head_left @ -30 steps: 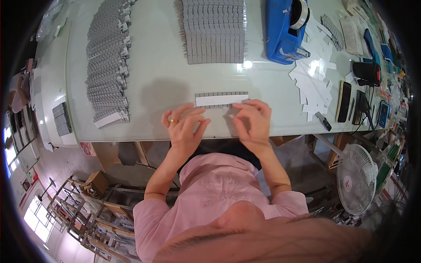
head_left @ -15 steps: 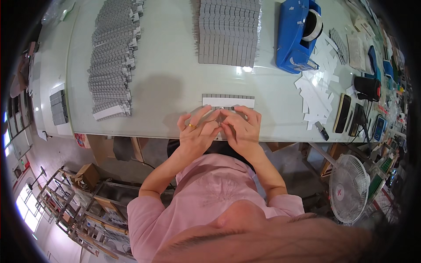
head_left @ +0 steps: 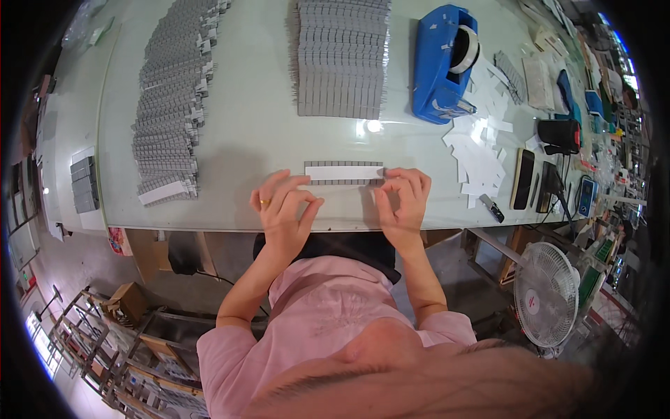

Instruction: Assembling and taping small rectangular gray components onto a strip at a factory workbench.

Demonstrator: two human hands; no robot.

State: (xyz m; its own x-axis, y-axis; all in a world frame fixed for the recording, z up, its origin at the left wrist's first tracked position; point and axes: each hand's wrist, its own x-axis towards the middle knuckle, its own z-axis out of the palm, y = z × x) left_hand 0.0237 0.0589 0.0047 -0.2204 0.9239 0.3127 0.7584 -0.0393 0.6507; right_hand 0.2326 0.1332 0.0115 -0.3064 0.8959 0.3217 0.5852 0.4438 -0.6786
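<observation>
Head view: gray segmented strip (head_left: 342, 182) lies flat on the bench (head_left: 244, 105), white paper band (head_left: 344, 172) along its middle. Strip's long axis runs left-right, roughly parallel to the bench's front edge, just beyond the fingers. Left hand (head_left: 285, 202) is at the strip's left end, right hand (head_left: 403, 202) at its right end; neither clearly nearer. On each, outer fingertips reach the strip's end, thumb and index curl close together on the strip's near side. Can't tell if they're clamped on anything. Gray segmented stack (head_left: 342, 84) beyond strip, blue tape dispenser (head_left: 431, 84) beyond and right, white paper slips (head_left: 480, 164) right.
</observation>
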